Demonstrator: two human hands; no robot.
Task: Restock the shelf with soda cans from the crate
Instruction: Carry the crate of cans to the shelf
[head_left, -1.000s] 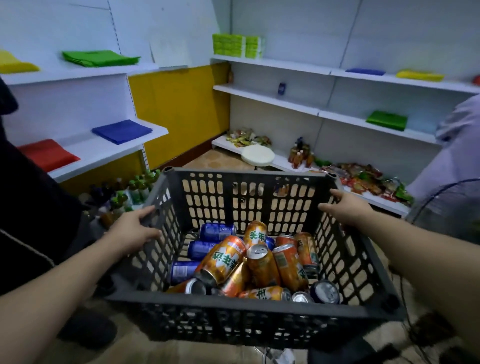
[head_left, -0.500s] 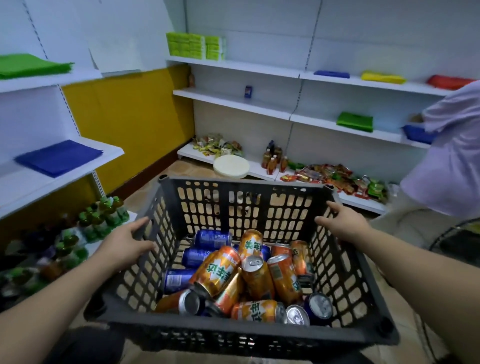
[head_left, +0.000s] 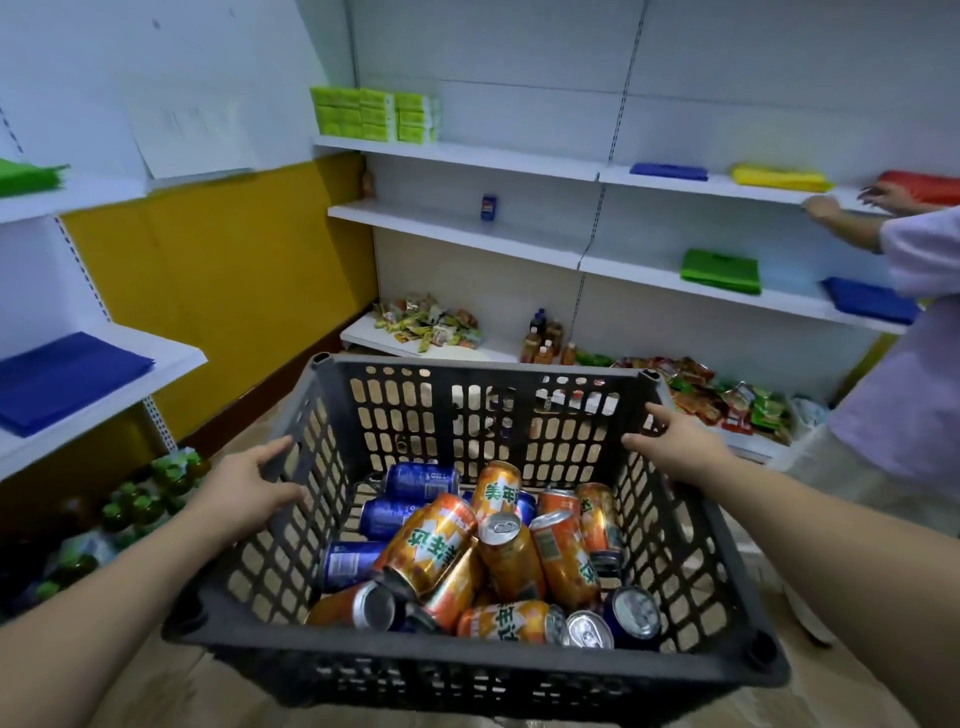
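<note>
Both hands on the crate (head_left: 467, 652), carrying it in front of me. Left hand (head_left: 244, 488) curls over the left rim at 9 o'clock, and right hand (head_left: 675, 447) grips the right rim at 3 o'clock with the thumb on the inner side. Neither hand holds anything else.

The crate is dark grey slotted plastic with an open top. The cans lie loose in a jumble on its bottom. Orange cans (head_left: 511, 558) pile in the middle and toward 6 o'clock, most on their sides. Blue cans (head_left: 421, 480) sit along the left wall toward 10 o'clock, with one more (head_left: 634, 618) at 5 o'clock, top facing up. All cans are in the crate.

White shelf (head_left: 467, 234) is straight ahead at 12 o'clock, well apart from the crate. A small blue box (head_left: 488, 208) stands on it. Green packs (head_left: 374, 119) are stacked on the shelf above. On the bottom shelf are snack packets (head_left: 431, 325) and, just right of them, a cluster of small bottles (head_left: 545, 343).

At 2 o'clock another person (head_left: 904, 364) in a pale top reaches to an upper shelf. At 9 o'clock folded blue bags (head_left: 67, 374) lie on a side shelf, with green bottles (head_left: 156, 493) low by the floor below it.
</note>
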